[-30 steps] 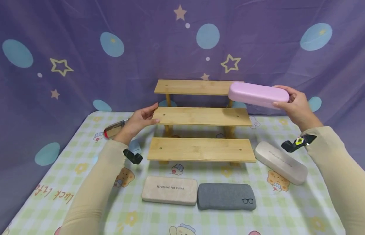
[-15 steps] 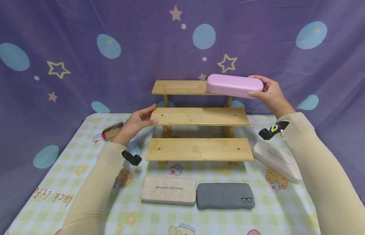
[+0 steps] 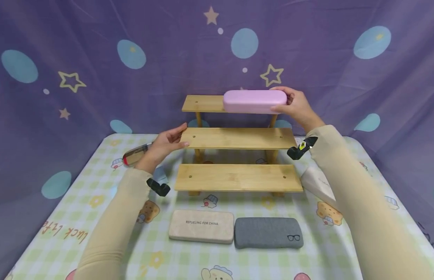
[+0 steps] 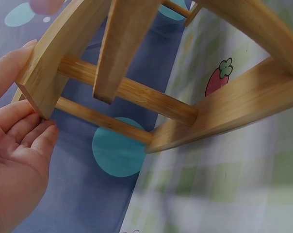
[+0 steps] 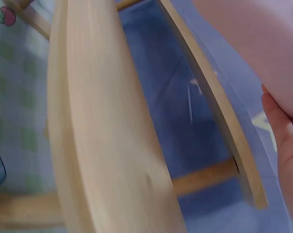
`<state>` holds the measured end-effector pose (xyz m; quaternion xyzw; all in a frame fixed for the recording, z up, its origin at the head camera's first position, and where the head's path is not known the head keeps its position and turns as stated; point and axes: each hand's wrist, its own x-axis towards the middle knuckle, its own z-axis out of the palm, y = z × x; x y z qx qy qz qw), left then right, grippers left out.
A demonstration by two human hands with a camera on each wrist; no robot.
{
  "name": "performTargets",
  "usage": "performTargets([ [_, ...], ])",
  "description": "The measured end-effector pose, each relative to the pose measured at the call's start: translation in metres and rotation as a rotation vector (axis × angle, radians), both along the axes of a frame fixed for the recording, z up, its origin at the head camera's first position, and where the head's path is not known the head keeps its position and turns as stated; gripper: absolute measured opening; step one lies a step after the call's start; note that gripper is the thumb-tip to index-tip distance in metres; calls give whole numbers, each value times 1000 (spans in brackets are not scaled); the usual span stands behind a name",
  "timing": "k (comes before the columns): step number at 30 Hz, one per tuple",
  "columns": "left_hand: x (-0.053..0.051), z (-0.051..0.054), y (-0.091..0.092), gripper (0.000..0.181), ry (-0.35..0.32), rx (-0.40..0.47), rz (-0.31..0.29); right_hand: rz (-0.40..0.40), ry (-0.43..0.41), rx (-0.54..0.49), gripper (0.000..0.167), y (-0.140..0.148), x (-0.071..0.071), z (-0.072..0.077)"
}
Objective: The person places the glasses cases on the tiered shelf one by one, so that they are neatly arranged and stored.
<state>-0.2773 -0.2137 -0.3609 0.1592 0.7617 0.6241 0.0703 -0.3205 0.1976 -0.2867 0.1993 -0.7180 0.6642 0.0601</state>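
Here, with clock directions from the middle of a wooden rack on a worktop, the right hand grips a pink case at one o'clock, over the top shelf, contact unclear, the left hand pinches the middle shelf at nine, and a beige case lies at seven.

Head view, right: beige fabric sleeve hides part of off-white oblong case. Right wrist view, upper right: edge cuts smooth lilac rounded case. Left wrist view: left edge crops left hand.
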Motion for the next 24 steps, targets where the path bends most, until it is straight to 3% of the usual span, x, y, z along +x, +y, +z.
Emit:
performTargets([
  [7,0,1,0,70,-9,10,11,49,-32,-31,48,-27,-9,-3],
  [24,1,1,2,69,-10,12,8,47,-39,18,53,-77,-30,8],
])
